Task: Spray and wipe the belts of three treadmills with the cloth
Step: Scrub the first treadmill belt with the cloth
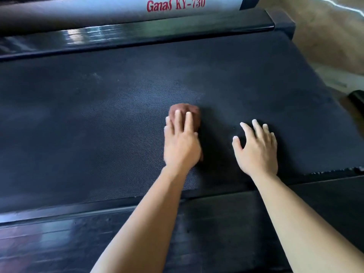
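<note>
A black textured treadmill belt (110, 107) fills most of the head view. A small brown-red cloth (192, 112) lies bunched on the belt near its middle. My left hand (181, 142) presses flat on the cloth, fingers over its near half. My right hand (256, 148) rests on the bare belt just to the right of the cloth, fingers spread, holding nothing. No spray bottle is in view.
A glossy black side rail (137, 39) runs along the far side of the belt, with a grey frame tube (118, 10) lettered in red behind it. A dark near side rail (78, 233) lies under my forearms. Tan floor (325, 36) shows at right.
</note>
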Tool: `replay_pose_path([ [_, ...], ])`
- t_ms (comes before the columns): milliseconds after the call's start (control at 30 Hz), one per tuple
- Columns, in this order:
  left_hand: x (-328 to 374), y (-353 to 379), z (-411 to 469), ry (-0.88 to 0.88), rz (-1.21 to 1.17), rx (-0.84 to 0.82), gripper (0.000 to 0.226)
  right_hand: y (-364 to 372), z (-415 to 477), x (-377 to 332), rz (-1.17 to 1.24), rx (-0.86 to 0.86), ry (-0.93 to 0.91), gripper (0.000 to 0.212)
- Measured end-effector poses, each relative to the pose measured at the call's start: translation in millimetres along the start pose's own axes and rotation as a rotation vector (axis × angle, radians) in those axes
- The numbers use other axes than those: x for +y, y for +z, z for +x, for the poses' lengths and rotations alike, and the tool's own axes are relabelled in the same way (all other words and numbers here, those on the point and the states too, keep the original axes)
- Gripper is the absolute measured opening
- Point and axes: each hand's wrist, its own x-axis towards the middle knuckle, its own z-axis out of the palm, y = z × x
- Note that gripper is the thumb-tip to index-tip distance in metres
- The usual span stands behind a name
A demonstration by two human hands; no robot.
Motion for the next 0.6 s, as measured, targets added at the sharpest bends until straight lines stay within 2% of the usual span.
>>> replay_pose_path([
  [133,33.7,9.5,-21.2,0.2,-0.044,-0.066,0.063,-0.9,1.4,0.8,0.01,-0.011,0.013,0.052],
  [267,0.0,2.1,-50.1,0.307,-0.04,-0.092,0.061,-0.5,0.9,2.1,0.018,0.004,0.001,0.051],
  [367,-42.2,-7.8,-44.7,0.216,-0.037,-0.088,0.064,0.3,1.1,2.8,0.015,-0.008,0.002,0.052],
  [467,-74.1,-17.4,-7.2,0.03,-0.075,-0.028,0.06,1.1,1.2,2.5,0.007,0.001,0.003,0.052],
  [600,-73.8,-26.3,62.4,-0.157,-0.082,-0.011,0.062,2.1,1.2,0.2,0.001,0.017,0.012,0.051],
])
